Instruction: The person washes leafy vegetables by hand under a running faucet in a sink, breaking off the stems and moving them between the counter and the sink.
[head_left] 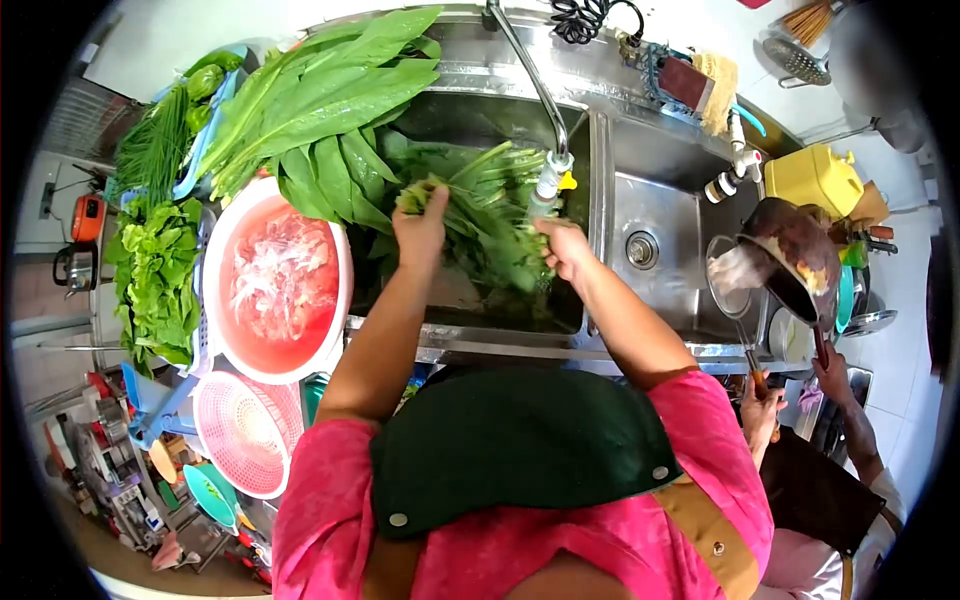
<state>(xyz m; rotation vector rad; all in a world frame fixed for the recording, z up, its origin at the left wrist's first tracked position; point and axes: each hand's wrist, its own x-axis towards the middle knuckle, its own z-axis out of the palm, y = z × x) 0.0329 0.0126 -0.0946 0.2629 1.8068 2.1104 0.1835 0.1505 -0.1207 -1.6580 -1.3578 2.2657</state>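
A bunch of leafy greens (490, 225) is held over the left sink basin (470, 110), above dark water with more greens in it. My left hand (422, 225) is closed around one end of the bunch. At its other end my right hand (566, 248) grips the greens, just below the faucet (548, 185). The leaves between my hands are partly smeared by motion. Long broad green leaves (330, 95) lie heaped on the sink's back left edge, hanging partly over the basin.
A white tub of raw meat (345, 290) in reddish water stands left, beside lettuce (160, 280) and a pink colander (250, 430). At right a co-worker tips a pot (800, 260) towards a strainer (728, 280) over the right basin (655, 200). A yellow jug (812, 182) stands behind.
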